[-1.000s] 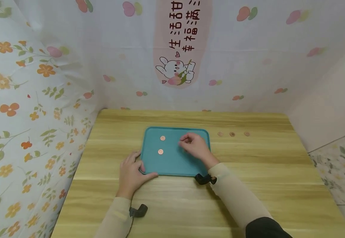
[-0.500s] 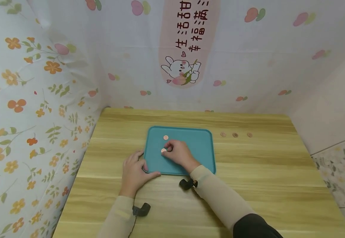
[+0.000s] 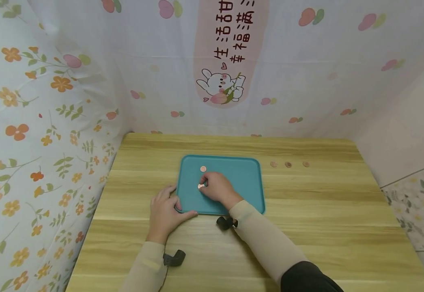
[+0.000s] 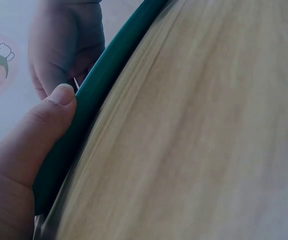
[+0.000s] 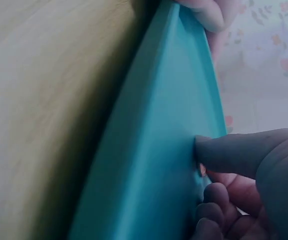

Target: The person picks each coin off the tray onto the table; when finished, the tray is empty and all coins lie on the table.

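Surface: light yellow-brown wood-grain surface point(image 3: 325, 219). A rectangular teal tray point(image 3: 241, 184) with a low raised rim lies flat on it, left of centre and nearer the far edge.

Right hand point(image 3: 217, 187): reaches in over the tray's near edge. Thumb and curled fingers pinch a small round copper-coloured coin point(image 3: 201, 186) over the left half of the tray. The right wrist view shows only a sliver of this coin between thumb and fingers; cannot tell whether its lower edge touches the tray floor.

Left hand point(image 3: 165, 213): grips the tray at its near-left corner, thumb along the near edge, the other fingers at the left edge. The left wrist view shows the thumb tip against the rim.

Second coin, also round and copper-coloured point(image 3: 203, 168): lies flat on the tray, toward its far-left corner, just beyond the right hand.

Three further coins lie apart in a row on the surface, beyond the tray's right edge and near the far edge: left coin point(image 3: 273, 164), darker middle coin point(image 3: 288, 164), right coin point(image 3: 306, 164). The widest gap is between the last two.

Both forearms wear beige sleeves point(image 3: 266, 235). Behind the far edge hangs a pale printed cloth point(image 3: 299, 77) with a cartoon rabbit point(image 3: 220, 85).
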